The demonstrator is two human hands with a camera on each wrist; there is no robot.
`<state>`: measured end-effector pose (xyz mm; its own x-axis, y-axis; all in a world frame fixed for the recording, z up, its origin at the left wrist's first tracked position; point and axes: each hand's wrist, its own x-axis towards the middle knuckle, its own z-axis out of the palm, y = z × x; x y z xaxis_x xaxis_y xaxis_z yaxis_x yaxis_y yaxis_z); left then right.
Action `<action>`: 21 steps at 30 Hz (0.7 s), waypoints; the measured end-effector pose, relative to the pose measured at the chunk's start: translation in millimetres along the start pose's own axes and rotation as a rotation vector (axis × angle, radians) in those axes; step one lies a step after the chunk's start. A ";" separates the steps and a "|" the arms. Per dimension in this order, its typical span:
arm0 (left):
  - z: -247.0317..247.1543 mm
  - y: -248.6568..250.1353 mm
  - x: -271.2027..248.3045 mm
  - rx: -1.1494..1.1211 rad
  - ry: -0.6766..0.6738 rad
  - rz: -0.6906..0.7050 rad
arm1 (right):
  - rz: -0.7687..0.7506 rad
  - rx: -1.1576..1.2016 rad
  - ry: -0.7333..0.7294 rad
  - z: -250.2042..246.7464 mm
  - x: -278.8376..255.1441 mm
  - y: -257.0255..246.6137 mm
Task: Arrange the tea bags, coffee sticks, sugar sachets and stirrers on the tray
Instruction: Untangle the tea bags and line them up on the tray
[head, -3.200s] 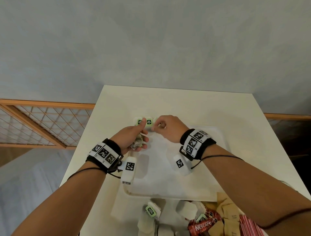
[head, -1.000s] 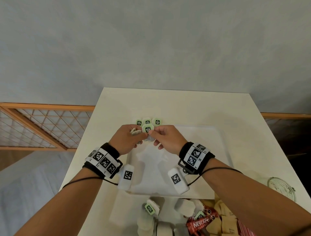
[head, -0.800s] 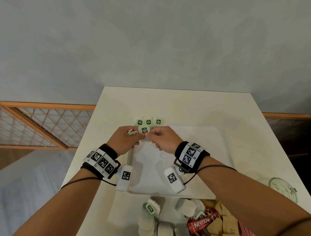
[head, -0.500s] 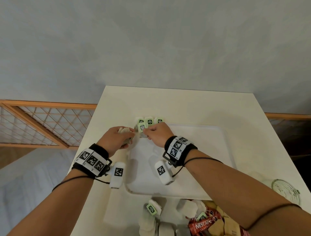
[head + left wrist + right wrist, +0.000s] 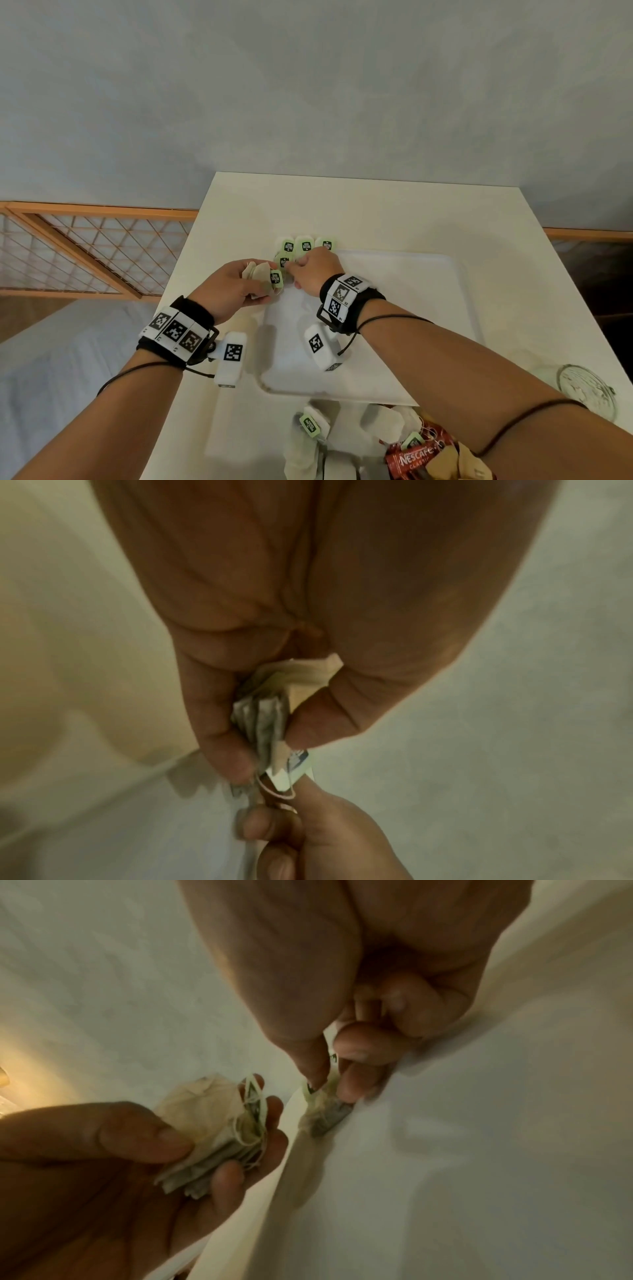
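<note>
A white tray (image 5: pixel 411 325) lies on the cream table. Three green-tagged tea bags (image 5: pixel 304 245) stand in a row at its far left corner. My left hand (image 5: pixel 236 287) grips a small bundle of tea bags (image 5: pixel 262 279) beside the tray's left edge; the same bundle of tea bags (image 5: pixel 270 710) shows in the left wrist view. My right hand (image 5: pixel 313 270) pinches one tea bag (image 5: pixel 283 262) just below the row; in the right wrist view that tea bag (image 5: pixel 325 1110) touches the tray at its left rim (image 5: pixel 291 1123).
Near the table's front edge lies a heap of loose tea bags (image 5: pixel 311 425), a red Nescafe coffee stick (image 5: pixel 414 457) and brown sachets (image 5: pixel 455 462). A glass lid or jar (image 5: pixel 587 390) sits at the right. A wooden lattice rail (image 5: pixel 85 250) runs left of the table.
Both hands moved left and farther back. A third tea bag has joined the row, and my right hand has drawn another bag from the left hand's bundle down to the tray.
</note>
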<state>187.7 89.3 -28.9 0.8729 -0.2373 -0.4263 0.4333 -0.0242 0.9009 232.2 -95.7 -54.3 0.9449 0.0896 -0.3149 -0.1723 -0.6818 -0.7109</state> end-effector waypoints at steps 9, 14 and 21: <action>11.0 5.7 2.9 -0.028 -0.030 -0.013 | -0.175 0.182 -0.088 -10.9 -25.8 6.6; 16.8 5.8 4.1 0.003 -0.059 -0.010 | -0.201 0.192 -0.051 -25.7 -30.3 15.1; 19.6 5.8 2.9 0.135 0.038 0.018 | -0.220 0.266 -0.063 -49.7 -41.5 22.0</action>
<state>188.3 69.5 -23.2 0.8894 -0.2019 -0.4102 0.3855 -0.1513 0.9102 203.1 -150.5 -25.6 0.9498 0.2638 -0.1680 -0.0406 -0.4288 -0.9025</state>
